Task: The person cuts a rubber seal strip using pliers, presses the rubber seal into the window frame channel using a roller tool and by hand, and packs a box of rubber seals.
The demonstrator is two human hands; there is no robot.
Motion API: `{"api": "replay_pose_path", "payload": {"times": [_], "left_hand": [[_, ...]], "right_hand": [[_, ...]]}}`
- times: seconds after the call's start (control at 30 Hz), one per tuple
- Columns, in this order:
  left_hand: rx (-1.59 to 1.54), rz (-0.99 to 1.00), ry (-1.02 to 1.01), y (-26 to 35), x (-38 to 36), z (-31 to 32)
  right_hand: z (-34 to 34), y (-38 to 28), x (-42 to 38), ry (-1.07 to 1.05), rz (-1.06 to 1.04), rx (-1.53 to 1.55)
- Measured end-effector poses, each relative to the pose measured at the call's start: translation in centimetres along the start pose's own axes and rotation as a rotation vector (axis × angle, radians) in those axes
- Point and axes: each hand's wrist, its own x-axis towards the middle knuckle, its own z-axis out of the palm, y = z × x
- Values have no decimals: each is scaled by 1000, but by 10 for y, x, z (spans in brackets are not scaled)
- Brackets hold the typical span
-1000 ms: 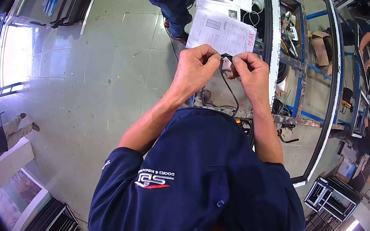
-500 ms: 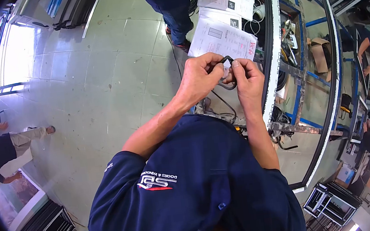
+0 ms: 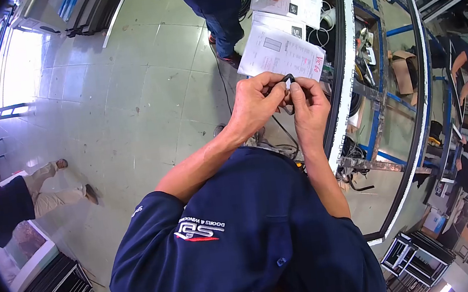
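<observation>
My left hand (image 3: 258, 101) and my right hand (image 3: 309, 104) meet in front of my chest, thumbs and fingertips pinched together. Between them they hold a thin black bent strip (image 3: 290, 77), possibly rubber, whose top curves above my fingertips. A small white piece (image 3: 289, 84) shows between the thumbs; what kind it is I cannot make out. My fingers hide most of both things. Just beyond my hands lie printed sheets (image 3: 274, 47) with a drawing and red handwriting.
A large black-edged frame (image 3: 339, 133) with white tape stands on a blue metal stand (image 3: 380, 122) at my right. A co-worker (image 3: 217, 8) holds a pen over papers ahead. Another person (image 3: 19, 201) walks at far left; others are at the right. A cable (image 3: 222, 77) lies on the floor.
My hands have drawn slightly closer together, and less of the black strip and white piece shows. The person at far left has stepped along. The co-worker's hand has barely moved.
</observation>
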Motion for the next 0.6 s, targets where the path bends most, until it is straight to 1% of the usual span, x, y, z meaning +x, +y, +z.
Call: {"api": "replay_pose_path", "payload": {"times": [0.07, 0.27, 0.37, 0.47, 0.6], "left_hand": [[-10, -25, -3, -1, 2, -1], [-2, -16, 6, -7, 3, -5], [50, 8, 14, -7, 2, -5], [147, 111, 58, -17, 3, -3], [221, 145, 42, -16, 1, -5]], "right_hand": [[0, 3, 0, -9, 19, -16], [2, 4, -1, -2, 79, -53], [-1, 19, 0, 5, 74, -55], [3, 14, 1, 25, 95, -38], [3, 23, 1, 51, 95, -55]]}}
